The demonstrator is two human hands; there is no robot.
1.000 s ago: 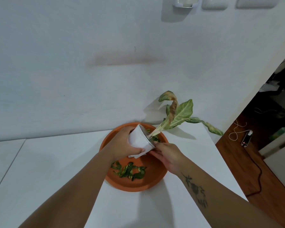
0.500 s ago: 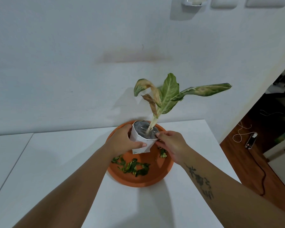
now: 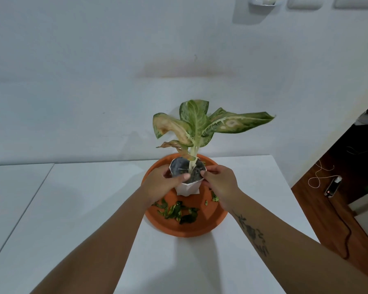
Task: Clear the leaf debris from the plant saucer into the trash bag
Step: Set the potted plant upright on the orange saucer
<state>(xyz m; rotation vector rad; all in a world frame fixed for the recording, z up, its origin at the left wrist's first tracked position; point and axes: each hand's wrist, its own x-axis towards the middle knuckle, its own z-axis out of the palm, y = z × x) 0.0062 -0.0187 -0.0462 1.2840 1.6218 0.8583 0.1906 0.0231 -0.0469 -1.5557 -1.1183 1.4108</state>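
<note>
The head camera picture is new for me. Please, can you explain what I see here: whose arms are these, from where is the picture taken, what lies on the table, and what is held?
There is no machine here. A person wears one wide-angle camera on the head, looking forward and down, so the two bare arms reaching in from below are that person's own. The left hand and the right hand both grip a small white pot from its two sides. The plant in it stands roughly upright, with some browned leaves. The pot is over an orange saucer that rests on a white table against a white wall. Green leaf scraps lie loose in the saucer, in front of the pot. No trash bag shows in this picture.
</note>
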